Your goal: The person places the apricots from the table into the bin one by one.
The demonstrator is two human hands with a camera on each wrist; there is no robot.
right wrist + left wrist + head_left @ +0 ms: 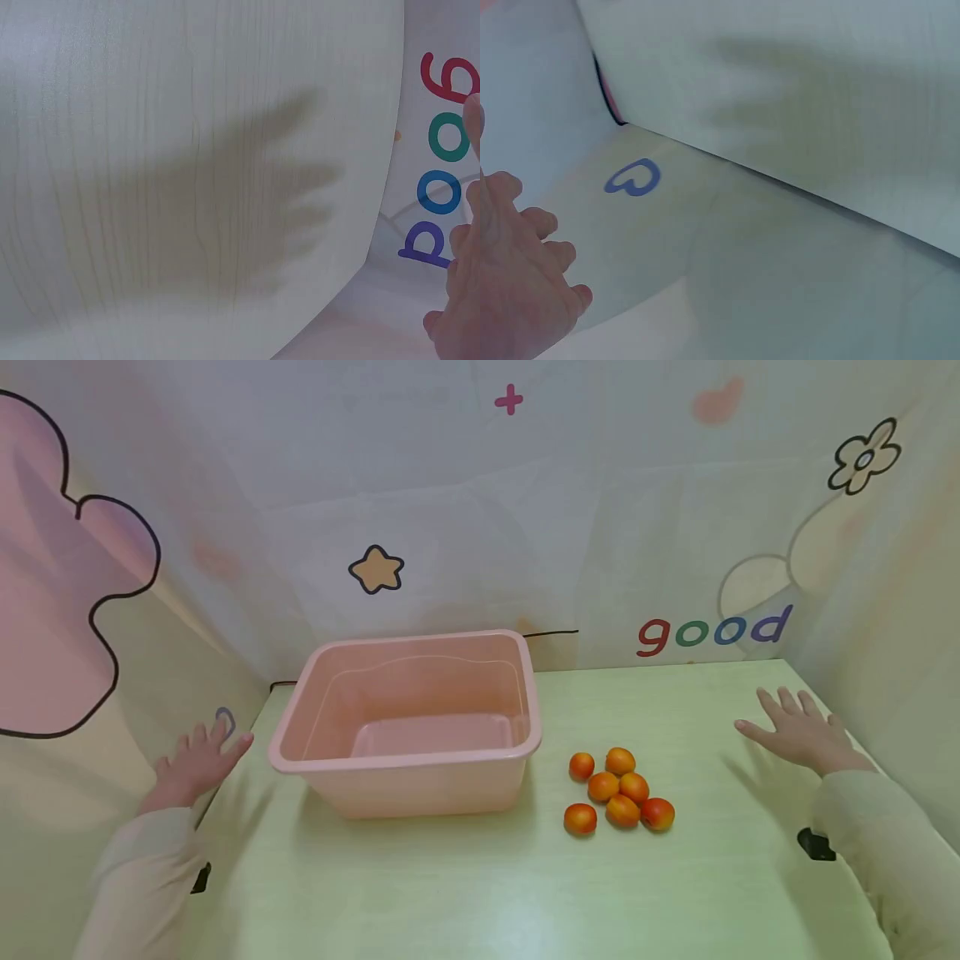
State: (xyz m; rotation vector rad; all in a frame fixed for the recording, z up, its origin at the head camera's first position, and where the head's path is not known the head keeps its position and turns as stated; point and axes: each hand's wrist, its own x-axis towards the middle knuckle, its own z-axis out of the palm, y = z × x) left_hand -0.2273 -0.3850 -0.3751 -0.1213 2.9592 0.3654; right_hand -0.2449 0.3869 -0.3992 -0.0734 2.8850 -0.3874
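My left hand [197,764] hovers at the table's left edge, fingers spread, holding nothing. In the left wrist view the same hand [529,277] shows at the lower left, near the curtain. Over the table's right side, my right hand [806,733] is held up with fingers apart and nothing in it; its shadow falls on the wood in the right wrist view, where part of the hand [459,300] shows at the right edge. Nearest to the right hand are several small orange-red fruits [633,787], loosely grouped. A pink plastic basin [431,785] stands left of them, nothing visible inside.
The pale wooden table [465,893] is enclosed by a printed curtain [465,527] at the back and both sides. Small black objects [816,845] show beside each forearm, close to the table's side edges. A dark cord [551,633] runs behind the basin.
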